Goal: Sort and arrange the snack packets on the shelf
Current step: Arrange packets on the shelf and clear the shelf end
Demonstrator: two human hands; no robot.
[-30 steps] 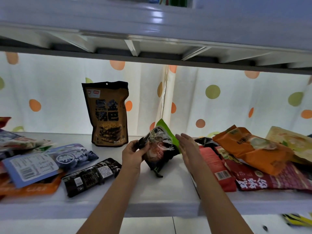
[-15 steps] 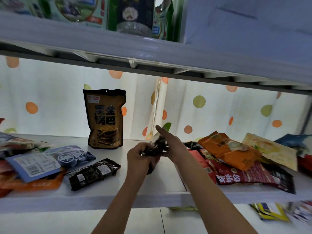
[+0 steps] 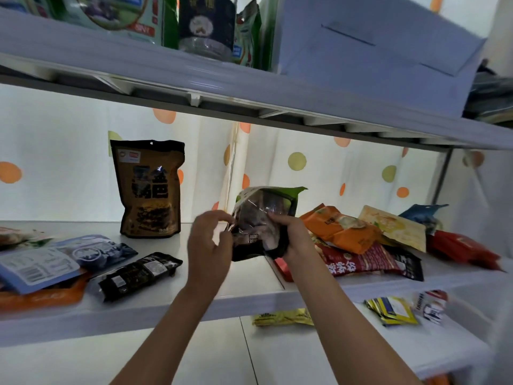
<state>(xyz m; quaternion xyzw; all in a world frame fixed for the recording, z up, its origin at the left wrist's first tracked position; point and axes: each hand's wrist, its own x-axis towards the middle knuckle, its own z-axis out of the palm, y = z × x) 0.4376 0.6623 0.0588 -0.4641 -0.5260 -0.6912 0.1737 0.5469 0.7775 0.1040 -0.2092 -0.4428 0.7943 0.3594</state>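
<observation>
brown pouch upright, orange packet beside

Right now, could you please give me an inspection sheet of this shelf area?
Surface: white shelf, lit from behind.
Job's things: dark packet with green top held upright in both hands; brown pouch standing at the back; black flat packet and blue packet lying left; orange packet atop a pile on the right.
Clutter: loose packets overlapping on both sides.
Grips: left hand pinches the packet's left edge; right hand grips its right side.
Cables: nothing seen.
Surroundings: dotted curtain behind; upper shelf with goods; yellow packets below.
</observation>
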